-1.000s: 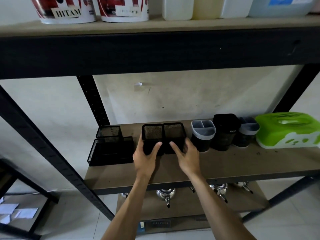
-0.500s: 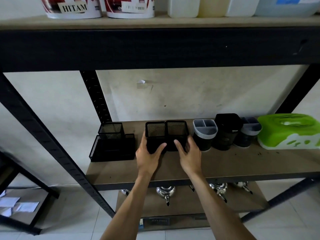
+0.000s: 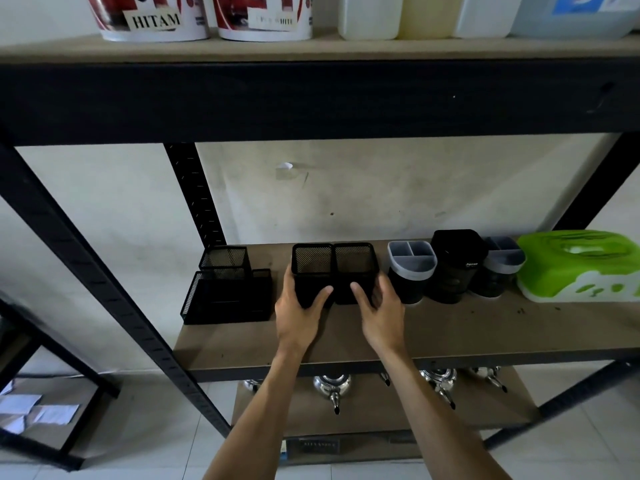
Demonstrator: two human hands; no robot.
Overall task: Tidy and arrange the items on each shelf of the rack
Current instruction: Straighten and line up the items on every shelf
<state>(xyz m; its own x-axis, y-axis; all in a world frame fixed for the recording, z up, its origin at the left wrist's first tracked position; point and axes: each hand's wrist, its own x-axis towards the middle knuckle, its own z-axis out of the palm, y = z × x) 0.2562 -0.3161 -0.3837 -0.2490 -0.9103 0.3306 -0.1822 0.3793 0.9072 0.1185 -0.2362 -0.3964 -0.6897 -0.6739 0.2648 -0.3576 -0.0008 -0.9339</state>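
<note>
- Standing on the middle shelf [image 3: 450,327] of the rack, two square black mesh pen holders sit side by side, their walls touching; both look empty as far as their open tops show.
- The left hand [image 3: 298,313] grips the left mesh holder [image 3: 311,268], thumb across its front face and fingers curled round its left side.
- The right hand [image 3: 381,311] holds the right mesh holder [image 3: 355,266] the same way, thumb on the front and fingers wrapped round its right wall, just beside the next cup.
- To the left sits a black mesh desk organizer [image 3: 227,292], a tall cup section at the back and low trays in front; nothing shows inside it.
- Right of the hands stands a round dark cup with a grey divided top [image 3: 411,268], its three compartments empty.
- Next comes a plain black square cup [image 3: 456,265], and behind its right edge a second grey-topped cup [image 3: 502,266], partly hidden.
- At the far right lies a green and white tissue box [image 3: 581,265], something white showing in its top slot.
- On the top shelf are two white and red buckets, one labelled HITAM [image 3: 152,19], then pale plastic jugs [image 3: 370,15]; their contents cannot be made out.
- Shiny metal kettles [image 3: 332,388] show on the shelf below.
</note>
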